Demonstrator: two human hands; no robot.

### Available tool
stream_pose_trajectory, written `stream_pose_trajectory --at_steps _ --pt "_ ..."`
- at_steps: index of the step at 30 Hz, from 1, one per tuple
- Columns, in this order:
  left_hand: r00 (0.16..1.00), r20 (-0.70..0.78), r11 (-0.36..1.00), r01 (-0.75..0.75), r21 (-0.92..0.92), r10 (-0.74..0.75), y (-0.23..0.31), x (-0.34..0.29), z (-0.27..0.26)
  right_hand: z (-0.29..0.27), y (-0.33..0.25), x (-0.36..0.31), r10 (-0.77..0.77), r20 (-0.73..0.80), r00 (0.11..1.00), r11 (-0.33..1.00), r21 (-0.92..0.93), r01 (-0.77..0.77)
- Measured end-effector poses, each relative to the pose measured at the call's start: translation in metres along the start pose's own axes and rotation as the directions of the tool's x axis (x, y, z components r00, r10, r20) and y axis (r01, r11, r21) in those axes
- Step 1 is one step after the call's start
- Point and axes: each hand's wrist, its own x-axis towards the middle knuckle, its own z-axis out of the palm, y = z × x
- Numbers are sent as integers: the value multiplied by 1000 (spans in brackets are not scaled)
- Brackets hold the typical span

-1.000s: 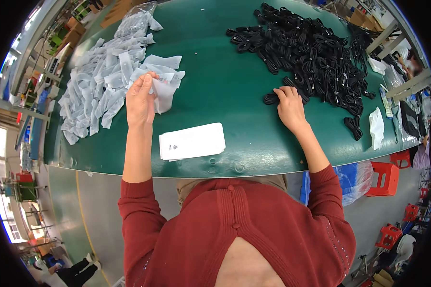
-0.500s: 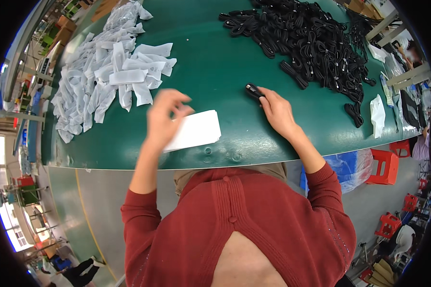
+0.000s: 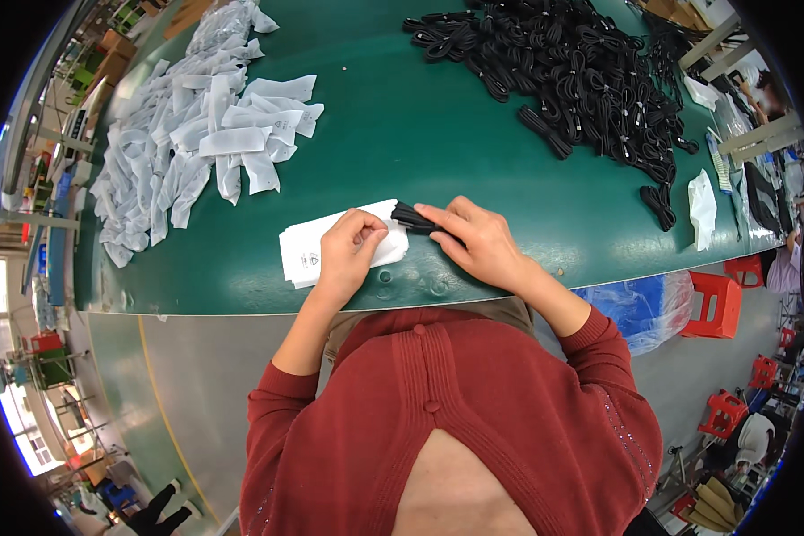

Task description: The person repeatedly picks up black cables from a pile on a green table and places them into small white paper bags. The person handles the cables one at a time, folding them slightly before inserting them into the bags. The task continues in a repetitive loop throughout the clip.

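The black cable bundle [image 3: 414, 218] is gripped at the fingertips of the right hand [image 3: 482, 242], best aligned with the white stack [image 3: 303, 245] under the left hand [image 3: 348, 255]; whether anything is pinched by its narrowed fingers cannot be told.

Factory workshop floor [image 3: 214, 375], green worktable [image 3: 357, 116], heaped black cables [image 3: 590, 98], red stools [image 3: 729, 308]

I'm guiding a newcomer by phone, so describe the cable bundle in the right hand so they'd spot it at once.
On the green table, find the flat white stack near the person. At its right end, the right hand grips a black cable bundle. Unlike those in the black heap farther back, this one is in a hand.
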Motion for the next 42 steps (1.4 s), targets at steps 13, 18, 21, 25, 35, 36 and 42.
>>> stream_pose_trajectory --at_steps 13,18,21,25,35,36,42 --pt "973 41 974 -228 -5 228 21 1 -4 15 8 4 17 128 992 906 417 -69" --pt "915 73 899 -403 171 396 25 8 -7 6 -8 18 486 518 704 519 476 -710" --pt "938 -4 929 -342 140 346 33 15 -10 18 -9 14 90 56 994 918 383 -105" --pt "981 -26 981 -193 -28 193 38 25 -27 9 -23 24 64 -36 997 890 455 -41" --pt "996 41 886 -48 -461 76 38 46 -36 5 -17 47 -197 -259 946 858 421 294" --pt "995 54 880 -47 -473 82 39 47 -35 5 -18 48 -156 -240 958 873 420 248" --pt "992 100 826 -11 -564 82 40 51 -32 12 -18 55 -47 -267 962 865 471 173"
